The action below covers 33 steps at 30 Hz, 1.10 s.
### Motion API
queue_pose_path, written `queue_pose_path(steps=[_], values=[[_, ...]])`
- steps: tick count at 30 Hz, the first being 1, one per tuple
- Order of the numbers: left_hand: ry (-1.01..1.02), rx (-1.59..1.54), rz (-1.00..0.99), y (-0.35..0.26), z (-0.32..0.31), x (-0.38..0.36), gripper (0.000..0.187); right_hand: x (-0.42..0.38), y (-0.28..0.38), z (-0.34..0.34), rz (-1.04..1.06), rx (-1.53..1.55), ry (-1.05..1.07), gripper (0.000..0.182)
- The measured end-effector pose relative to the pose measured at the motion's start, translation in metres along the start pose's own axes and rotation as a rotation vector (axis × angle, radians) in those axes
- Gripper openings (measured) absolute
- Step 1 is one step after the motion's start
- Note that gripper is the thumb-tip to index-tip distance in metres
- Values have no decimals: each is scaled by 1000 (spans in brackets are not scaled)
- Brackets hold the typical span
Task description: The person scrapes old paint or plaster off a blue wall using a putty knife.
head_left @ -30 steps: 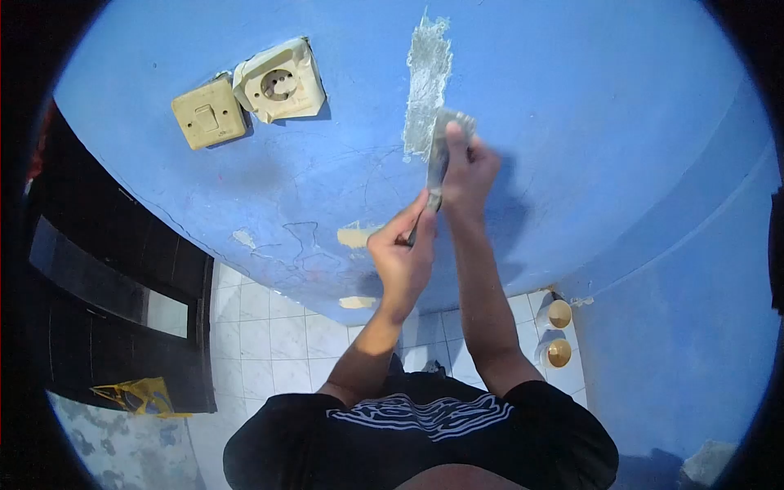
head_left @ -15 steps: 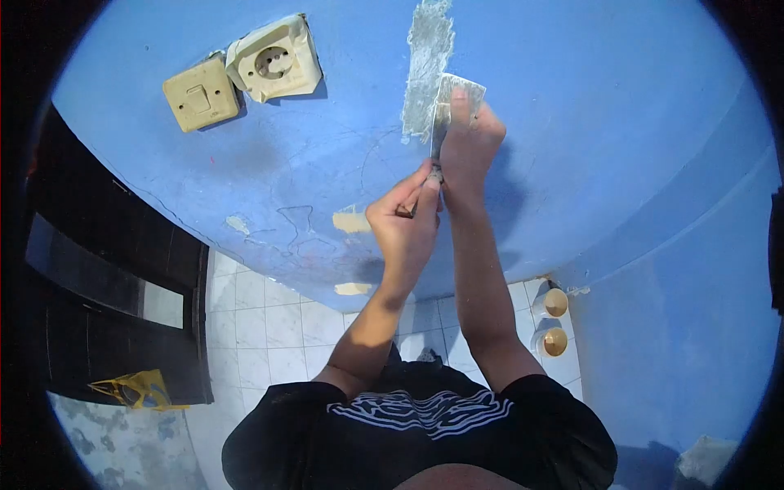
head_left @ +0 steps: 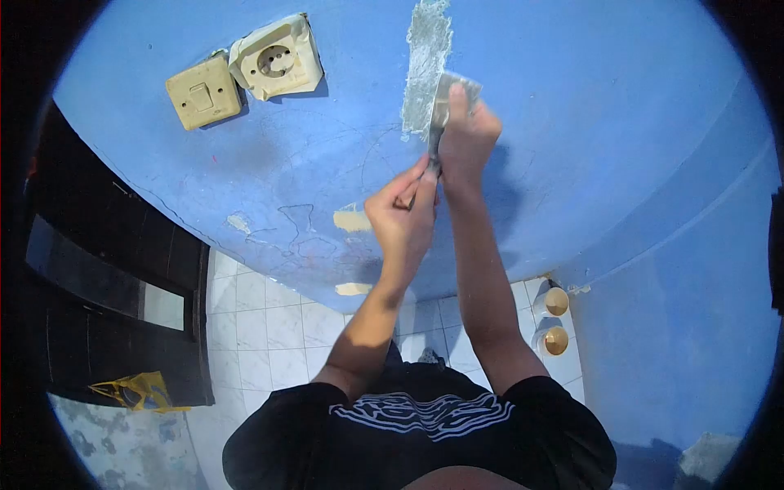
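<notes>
My right hand (head_left: pixel 469 143) is closed round a flat, putty-smeared scraper plate (head_left: pixel 464 82), with a finger along its face. Below and to the left, my left hand (head_left: pixel 406 208) pinches the thin dark handle of a putty knife (head_left: pixel 435 140), whose blade meets the left edge of the plate. Just left of the plate, a rough grey-white putty strip (head_left: pixel 426 65) runs up the blue wall (head_left: pixel 351 73).
A light switch (head_left: pixel 202 93) and a taped socket (head_left: pixel 278 59) are at the upper left. Cream patches (head_left: pixel 351 220) mark the lower wall. Two tubs (head_left: pixel 555 340) stand on the tiled floor (head_left: pixel 286 367). A yellow bag (head_left: pixel 147 390) lies near the dark door (head_left: pixel 106 245).
The plate and the putty knife have shifted slightly with both hands. The knife blade has turned a little against the plate's edge.
</notes>
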<state>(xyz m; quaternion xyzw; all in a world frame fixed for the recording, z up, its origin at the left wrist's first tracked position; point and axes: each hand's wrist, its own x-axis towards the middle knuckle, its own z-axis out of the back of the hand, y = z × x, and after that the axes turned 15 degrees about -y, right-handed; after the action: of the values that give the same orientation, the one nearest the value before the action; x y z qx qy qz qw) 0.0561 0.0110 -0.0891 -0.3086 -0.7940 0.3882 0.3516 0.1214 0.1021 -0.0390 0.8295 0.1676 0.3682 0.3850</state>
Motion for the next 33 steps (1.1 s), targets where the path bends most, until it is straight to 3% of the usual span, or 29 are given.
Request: queue_pose_path(steps=[8, 11, 14, 16, 19, 26, 28, 33], values=[[3, 30, -8, -14, 5, 1, 24, -3, -2, -3, -41, 58, -13, 33], [46, -24, 64, -23, -5, 13, 24, 10, 11, -8, 58, 109, -6, 32], [59, -36, -20, -26, -9, 12, 24, 11, 21, -12, -17, 256, -11, 34], [30, 16, -3, -20, 1, 4, 24, 0, 14, -6, -19, 55, -18, 34], [50, -61, 116, -21, -3, 11, 25, 6, 12, -12, 81, 122, -47, 34], [57, -73, 131, -15, 1, 5, 27, 2, 16, -5, 37, 112, -32, 32], [81, -120, 213, -13, 2, 5, 28, 3, 13, -1, 180, -27, -36, 31], [65, -130, 161, -15, -6, 0, 28, 8, 19, -5, 28, 128, 5, 30]])
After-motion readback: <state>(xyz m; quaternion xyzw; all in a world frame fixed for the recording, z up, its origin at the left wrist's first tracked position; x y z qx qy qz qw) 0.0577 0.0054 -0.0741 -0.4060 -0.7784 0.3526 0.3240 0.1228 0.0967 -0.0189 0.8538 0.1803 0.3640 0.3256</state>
